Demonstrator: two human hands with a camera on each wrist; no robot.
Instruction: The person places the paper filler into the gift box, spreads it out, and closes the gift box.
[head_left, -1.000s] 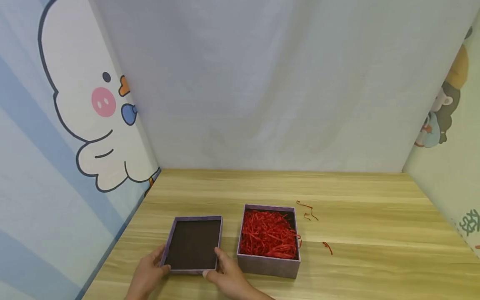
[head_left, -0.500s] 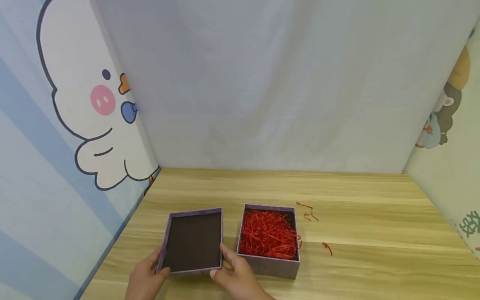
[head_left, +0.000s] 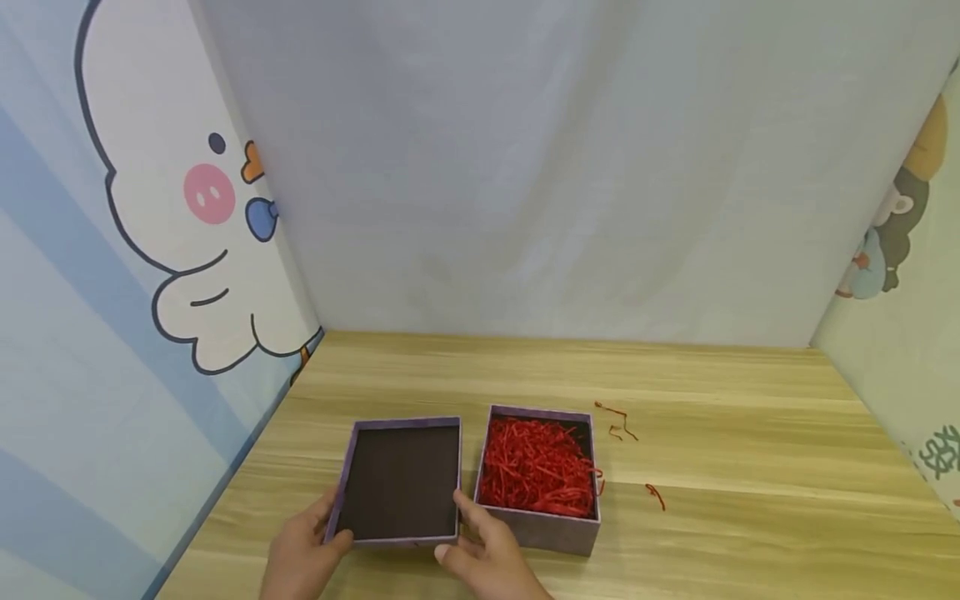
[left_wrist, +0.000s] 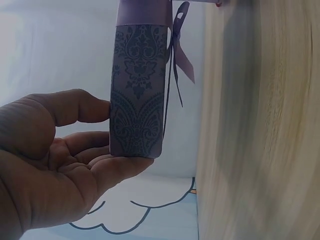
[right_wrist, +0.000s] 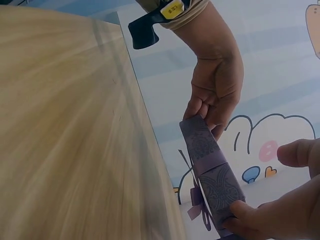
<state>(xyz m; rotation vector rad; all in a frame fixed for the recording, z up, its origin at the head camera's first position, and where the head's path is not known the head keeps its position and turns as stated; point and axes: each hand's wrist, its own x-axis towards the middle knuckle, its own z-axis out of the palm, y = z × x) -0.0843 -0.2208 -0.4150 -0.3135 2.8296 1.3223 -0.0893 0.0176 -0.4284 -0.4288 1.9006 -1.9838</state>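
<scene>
A square purple box lid [head_left: 405,479], dark inside, is held hollow side up above the table. Its patterned outer wall [left_wrist: 138,90] and a ribbon bow [left_wrist: 182,55] underneath show in the left wrist view. My left hand [head_left: 303,550] grips the lid's near left corner between thumb and fingers. At the near right corner my right hand [head_left: 491,546] supports it with fingers against the side; in the right wrist view that thumb [right_wrist: 295,152] stands apart from the wall. Just right of the lid sits the matching box [head_left: 536,533], filled with red shredded paper [head_left: 536,467].
Loose red paper strands [head_left: 656,497] lie on the wooden table [head_left: 750,433] to the right of the box. A pale curtain [head_left: 525,167] closes off the back, and printed panels stand at both sides.
The lid has been lifted off the table and tilted, then carried slightly right towards the box, both hands moving with it. The box has stayed in place.
</scene>
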